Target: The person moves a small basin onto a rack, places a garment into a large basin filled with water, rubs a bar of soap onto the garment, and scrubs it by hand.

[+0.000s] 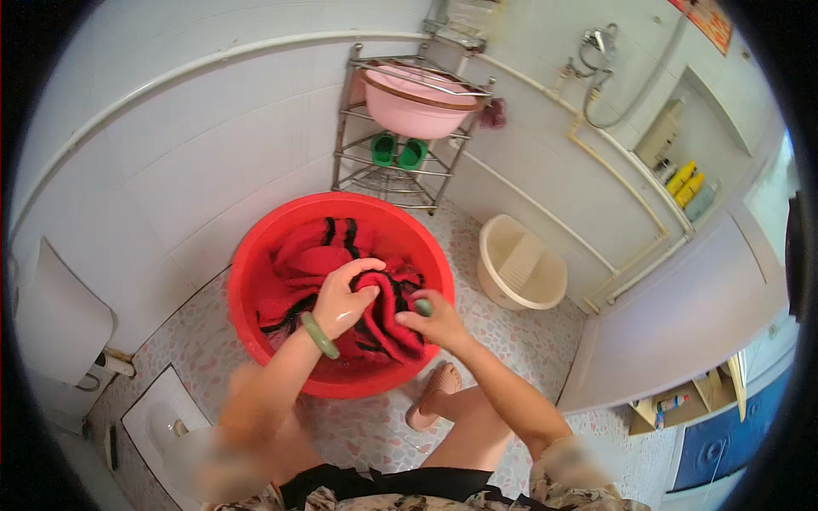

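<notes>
A red garment with black stripes (305, 260) lies bunched and wet inside a large red plastic tub (246, 338). My left hand (342, 299), with a pale green bangle (319, 335) at the wrist, grips a folded part of that fabric between thumb and fingers. Just to the right, my right hand (441, 322) holds a small green piece, apparently a bar of soap (423, 307), against or close above the raised fold. Its thumb points at the cloth; whether it touches is hard to tell.
Behind the tub stands a metal corner rack (345, 137) with pink basins (418, 112) and green slippers (383, 150). A cream washboard basin (553, 290) sits on the floor at right, near a white door (677, 306). A squat toilet (160, 415) is at lower left.
</notes>
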Motion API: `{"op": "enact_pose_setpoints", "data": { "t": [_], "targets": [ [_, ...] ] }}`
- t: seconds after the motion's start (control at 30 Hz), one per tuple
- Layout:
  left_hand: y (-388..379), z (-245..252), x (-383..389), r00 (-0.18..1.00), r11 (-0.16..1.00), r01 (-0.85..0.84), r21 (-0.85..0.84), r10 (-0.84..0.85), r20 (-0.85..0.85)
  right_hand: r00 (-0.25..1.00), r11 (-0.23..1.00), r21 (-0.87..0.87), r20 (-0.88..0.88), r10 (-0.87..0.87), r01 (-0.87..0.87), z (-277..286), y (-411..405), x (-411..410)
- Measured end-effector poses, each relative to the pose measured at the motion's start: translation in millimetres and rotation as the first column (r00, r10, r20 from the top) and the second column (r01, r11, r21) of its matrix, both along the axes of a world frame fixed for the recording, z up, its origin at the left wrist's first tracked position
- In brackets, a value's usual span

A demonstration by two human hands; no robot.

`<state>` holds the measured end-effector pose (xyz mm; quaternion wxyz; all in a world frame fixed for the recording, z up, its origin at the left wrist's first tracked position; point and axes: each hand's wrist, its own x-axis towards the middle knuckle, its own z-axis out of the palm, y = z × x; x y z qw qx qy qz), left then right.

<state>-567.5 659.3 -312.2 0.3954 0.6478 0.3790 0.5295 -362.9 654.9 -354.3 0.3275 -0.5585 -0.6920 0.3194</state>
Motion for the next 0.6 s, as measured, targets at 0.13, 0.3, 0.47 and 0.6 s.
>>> {"op": "enact_pose_setpoints", "data": {
  "t": [0.13,0.3,0.47,0.6],
  "targets": [
    [24.0,-67.5,-21.7,0.896,0.875,-0.168,-0.455,0.327,0.298,0.992,0.973,-0.2,0.015,0.122,-0.116,-25.4,17.6,-57.8],
    [47.5,-108.0,-26.8,0.869,0.786,-0.176,-0.592,0.407,0.283,0.918,0.986,-0.168,0.389,0.082,-0.017,-60.1,27.5,-65.3],
    [50.5,-89.3,-53.4,0.965,0.858,-0.082,-0.507,0.195,0.174,0.864,0.896,-0.397,-0.359,-0.352,0.199,-49.1,77.8,-40.4],
    [50.8,-84.8,-50.3,0.992,0.724,0.09,-0.684,-0.001,0.129,0.725,0.883,-0.422,-0.541,-0.427,0.206,-22.3,87.3,-18.1]
  ]
}}
